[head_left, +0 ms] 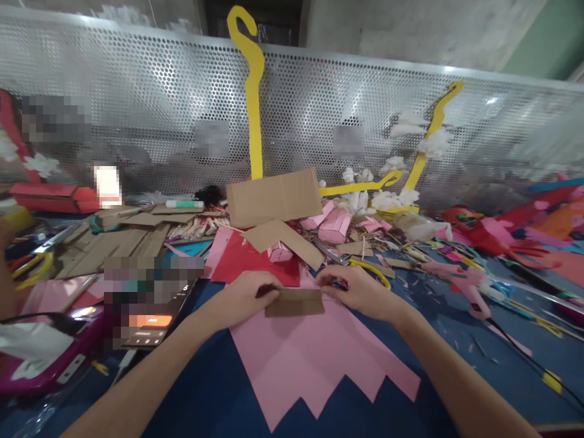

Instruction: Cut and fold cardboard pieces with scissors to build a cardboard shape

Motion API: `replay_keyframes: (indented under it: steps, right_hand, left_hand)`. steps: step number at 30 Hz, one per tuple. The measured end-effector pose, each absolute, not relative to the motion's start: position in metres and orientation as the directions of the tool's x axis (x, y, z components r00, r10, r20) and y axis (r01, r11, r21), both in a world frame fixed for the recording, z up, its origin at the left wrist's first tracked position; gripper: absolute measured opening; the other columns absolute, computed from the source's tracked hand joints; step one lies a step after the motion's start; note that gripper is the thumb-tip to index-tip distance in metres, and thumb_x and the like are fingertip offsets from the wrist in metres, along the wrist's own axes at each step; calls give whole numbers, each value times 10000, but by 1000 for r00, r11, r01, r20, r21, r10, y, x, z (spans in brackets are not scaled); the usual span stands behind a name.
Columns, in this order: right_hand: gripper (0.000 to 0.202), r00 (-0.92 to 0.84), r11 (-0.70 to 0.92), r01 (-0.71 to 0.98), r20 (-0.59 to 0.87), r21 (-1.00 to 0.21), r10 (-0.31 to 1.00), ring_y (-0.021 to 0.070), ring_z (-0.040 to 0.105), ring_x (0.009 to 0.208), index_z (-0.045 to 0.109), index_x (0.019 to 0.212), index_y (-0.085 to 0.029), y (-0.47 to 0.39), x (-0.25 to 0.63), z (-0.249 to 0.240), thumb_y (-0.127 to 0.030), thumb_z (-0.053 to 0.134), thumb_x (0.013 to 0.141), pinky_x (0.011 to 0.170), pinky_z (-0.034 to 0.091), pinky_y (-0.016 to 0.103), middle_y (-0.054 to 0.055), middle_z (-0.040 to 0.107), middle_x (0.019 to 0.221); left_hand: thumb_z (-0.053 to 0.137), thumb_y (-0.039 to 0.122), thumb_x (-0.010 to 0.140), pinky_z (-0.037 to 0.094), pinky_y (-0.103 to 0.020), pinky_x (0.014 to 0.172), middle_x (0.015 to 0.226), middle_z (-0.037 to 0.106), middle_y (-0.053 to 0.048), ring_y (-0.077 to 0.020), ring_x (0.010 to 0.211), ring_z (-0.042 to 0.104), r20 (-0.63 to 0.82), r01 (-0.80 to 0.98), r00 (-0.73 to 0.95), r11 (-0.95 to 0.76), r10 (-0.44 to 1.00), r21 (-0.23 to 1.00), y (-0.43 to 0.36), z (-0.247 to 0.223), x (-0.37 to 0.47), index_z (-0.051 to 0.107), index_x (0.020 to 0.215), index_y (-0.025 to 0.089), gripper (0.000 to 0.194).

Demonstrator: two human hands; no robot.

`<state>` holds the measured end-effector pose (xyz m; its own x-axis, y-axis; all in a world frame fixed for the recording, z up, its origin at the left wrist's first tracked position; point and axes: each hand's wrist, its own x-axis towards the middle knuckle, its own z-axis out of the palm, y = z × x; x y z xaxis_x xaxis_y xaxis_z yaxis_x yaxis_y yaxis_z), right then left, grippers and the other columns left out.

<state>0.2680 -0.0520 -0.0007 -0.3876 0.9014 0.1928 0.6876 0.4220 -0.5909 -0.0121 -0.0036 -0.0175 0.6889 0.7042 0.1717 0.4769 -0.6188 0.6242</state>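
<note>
A small piece of brown cardboard (294,304), with a crease along its length, is held level by its two ends. My left hand (246,298) pinches the left end between thumb and fingers. At the right end, the thumb and fingers of my right hand (353,293) close on the cardboard. Beneath lies a pink paper sheet (314,365) with a zigzag front edge. Just beyond my hands are a red sheet (241,261), a bent cardboard strip (296,243) and a larger cardboard panel (274,198) leaning upright.
A pink glue gun (472,283) with a trailing cord lies on the right. On the left are a phone (159,310), a purple power strip (55,359) and cardboard strips (109,246). A perforated metal screen (310,103) stands behind, with yellow paper hooks (254,121) before it.
</note>
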Motion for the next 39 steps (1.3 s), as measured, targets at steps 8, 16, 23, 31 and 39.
replay_keyframes:
  steps: [8,16,23,31,39]
  right_hand:
    - [205,-426,479,704,227,-524,876,166,671,815,713,939,-212,-50,266,-5,-87,583,843,740,476,269,11,746,901]
    - [209,-425,487,700,243,-523,872,162,661,808,712,932,-209,-50,265,-4,-81,572,844,733,474,273,12,738,899]
    - [194,-452,515,693,253,-505,855,163,648,781,710,924,-209,-50,264,-7,-92,574,851,720,468,274,11,727,867]
    - [164,-452,533,717,282,-449,846,175,650,797,714,947,-212,-50,262,-10,-123,598,873,754,473,295,24,725,883]
    - [112,-455,558,712,325,-426,829,164,612,736,668,816,-203,-48,257,-17,-96,658,843,689,425,269,-1,678,778]
  left_hand:
    - [553,256,911,445,-282,728,917,746,-11,-172,823,651,164,477,681,-601,714,641,-1,-21,-14,742,936,227,193]
    - [552,273,909,443,-280,726,911,746,-13,-164,811,642,145,477,672,-573,727,666,1,-16,-19,736,915,218,192]
    - [572,300,889,425,-290,685,850,742,-18,-168,754,629,157,493,669,-592,726,637,3,-18,-22,742,877,213,191]
    - [569,300,877,391,-282,637,780,698,-17,-151,702,589,167,505,669,-609,724,611,2,-16,-20,715,814,196,190]
    - [577,289,884,383,-280,643,782,702,-18,-158,709,596,189,496,676,-630,712,598,1,-15,-18,701,793,197,179]
